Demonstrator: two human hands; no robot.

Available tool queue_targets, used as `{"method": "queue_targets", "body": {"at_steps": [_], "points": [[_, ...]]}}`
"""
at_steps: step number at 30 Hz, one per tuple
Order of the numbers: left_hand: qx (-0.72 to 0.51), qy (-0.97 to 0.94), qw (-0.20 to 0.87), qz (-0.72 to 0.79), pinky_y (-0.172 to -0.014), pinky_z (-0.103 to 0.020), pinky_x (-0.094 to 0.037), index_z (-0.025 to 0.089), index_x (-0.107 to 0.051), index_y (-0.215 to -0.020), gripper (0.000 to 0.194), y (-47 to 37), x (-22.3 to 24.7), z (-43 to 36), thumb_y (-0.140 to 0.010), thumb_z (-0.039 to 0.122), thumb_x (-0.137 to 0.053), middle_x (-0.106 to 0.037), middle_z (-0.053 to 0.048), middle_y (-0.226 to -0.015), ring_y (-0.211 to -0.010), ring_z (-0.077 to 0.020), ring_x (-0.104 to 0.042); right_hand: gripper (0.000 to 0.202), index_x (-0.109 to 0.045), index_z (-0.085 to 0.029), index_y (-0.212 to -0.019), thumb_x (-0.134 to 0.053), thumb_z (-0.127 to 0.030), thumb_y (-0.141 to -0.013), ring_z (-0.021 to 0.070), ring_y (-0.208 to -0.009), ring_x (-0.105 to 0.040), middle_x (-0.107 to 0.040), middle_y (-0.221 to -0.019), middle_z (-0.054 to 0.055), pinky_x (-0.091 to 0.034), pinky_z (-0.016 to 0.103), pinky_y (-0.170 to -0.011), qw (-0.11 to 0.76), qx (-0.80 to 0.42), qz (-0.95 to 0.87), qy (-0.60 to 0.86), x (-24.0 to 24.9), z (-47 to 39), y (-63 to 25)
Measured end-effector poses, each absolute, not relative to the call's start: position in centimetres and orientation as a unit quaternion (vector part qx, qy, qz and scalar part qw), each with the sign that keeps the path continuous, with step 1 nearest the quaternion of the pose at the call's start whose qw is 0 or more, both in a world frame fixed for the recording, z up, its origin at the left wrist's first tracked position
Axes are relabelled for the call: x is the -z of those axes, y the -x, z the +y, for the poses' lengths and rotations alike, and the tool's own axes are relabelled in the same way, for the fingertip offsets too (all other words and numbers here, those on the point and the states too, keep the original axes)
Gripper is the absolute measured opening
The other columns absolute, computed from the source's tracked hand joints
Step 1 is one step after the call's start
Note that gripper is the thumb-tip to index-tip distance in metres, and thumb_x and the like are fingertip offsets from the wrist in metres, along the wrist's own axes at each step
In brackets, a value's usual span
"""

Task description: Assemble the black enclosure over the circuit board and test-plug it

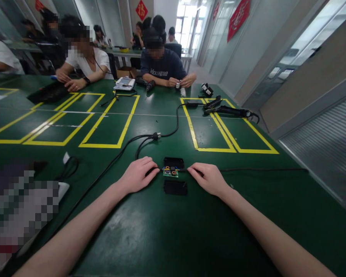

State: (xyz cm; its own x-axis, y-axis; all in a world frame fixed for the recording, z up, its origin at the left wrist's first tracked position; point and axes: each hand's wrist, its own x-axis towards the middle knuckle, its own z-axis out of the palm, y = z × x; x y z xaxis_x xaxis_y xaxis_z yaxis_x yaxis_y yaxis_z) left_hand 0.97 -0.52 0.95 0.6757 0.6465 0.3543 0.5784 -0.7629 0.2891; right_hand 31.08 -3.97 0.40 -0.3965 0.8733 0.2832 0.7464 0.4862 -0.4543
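Between my hands lies a small green circuit board [170, 174] with copper-coloured coils. A black plastic case half [173, 161] lies just behind it, and another case half [175, 188] lies in front. My left hand [140, 175] rests on the table with thumb and fingers pinched on the black cable at the board's left end. On the other side, my right hand [209, 177] pinches the black power cord [262, 169] that leaves the board and runs right. The fingers partly hide both cables where they are gripped.
A plug [156, 136] on a black cable lies beyond my left hand. Yellow tape rectangles [119, 146] mark the green table [127, 231]. A black tool [229, 110] lies at the far right. Across the table, a person [164, 63] handles a small part; another person [86, 61] sits further left.
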Motion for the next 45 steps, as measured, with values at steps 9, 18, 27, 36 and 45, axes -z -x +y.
{"method": "queue_targets", "body": {"at_steps": [9, 18, 27, 36, 45], "points": [[-0.219, -0.915, 0.102, 0.323, -0.064, -0.028, -0.042, 0.019, -0.058, -0.084, 0.037, -1.8, -1.6, -1.5, -0.109, 0.035, -0.036, -0.062, -0.002, -0.073, -0.066, -0.0160, -0.059, 0.060, -0.037, -0.021, -0.056, -0.038, -0.055, -0.105, 0.0097, -0.046, -0.038, -0.038, -0.050, -0.004, -0.029, 0.026, -0.052, 0.277, -0.221, -0.800, 0.484, -1.7, -4.8, -31.5], [-0.158, -0.929, 0.072, 0.327, -0.055, -0.027, -0.030, 0.020, -0.051, -0.069, 0.043, -2.6, -0.9, -1.8, -0.107, 0.034, -0.036, -0.056, 0.000, -0.058, -0.053, -0.0153, -0.055, 0.058, -0.066, -0.019, -0.066, -0.039, -0.053, -0.106, 0.0125, -0.050, -0.053, -0.059, -0.057, -0.001, -0.035, 0.026, -0.055, 0.191, -0.251, -0.843, 0.436, -1.5, -4.5, -32.1], [-0.148, -0.905, 0.045, 0.397, -0.056, -0.025, -0.034, 0.020, -0.055, -0.073, 0.039, -2.5, -0.4, -1.4, -0.106, 0.032, -0.038, -0.064, -0.001, -0.063, -0.059, -0.0162, -0.061, 0.045, -0.075, -0.020, -0.087, -0.042, -0.042, -0.108, 0.0176, -0.065, -0.067, -0.074, -0.077, 0.005, -0.047, 0.028, -0.066, 0.220, -0.201, -0.846, 0.442, -0.7, -4.3, -30.9], [-0.149, -0.915, 0.060, 0.371, -0.061, -0.025, -0.041, 0.020, -0.058, -0.081, 0.040, -2.3, -0.3, -1.9, -0.110, 0.035, -0.034, -0.064, -0.001, -0.070, -0.065, -0.0167, -0.061, 0.046, -0.064, -0.020, -0.077, -0.039, -0.041, -0.109, 0.0158, -0.064, -0.061, -0.063, -0.069, 0.001, -0.045, 0.027, -0.064, 0.212, -0.253, -0.835, 0.439, -1.4, -4.6, -30.7], [-0.174, -0.915, 0.075, 0.356, -0.071, -0.029, -0.046, 0.019, -0.058, -0.080, 0.040, -2.5, -0.4, -1.5, -0.110, 0.033, -0.035, -0.063, -0.003, -0.076, -0.073, -0.0179, -0.060, 0.037, -0.068, -0.020, -0.090, -0.040, -0.034, -0.109, 0.0189, -0.082, -0.066, -0.068, -0.096, 0.007, -0.051, 0.031, -0.074, 0.243, -0.187, -0.851, 0.427, -1.0, -4.8, -30.2]]}}
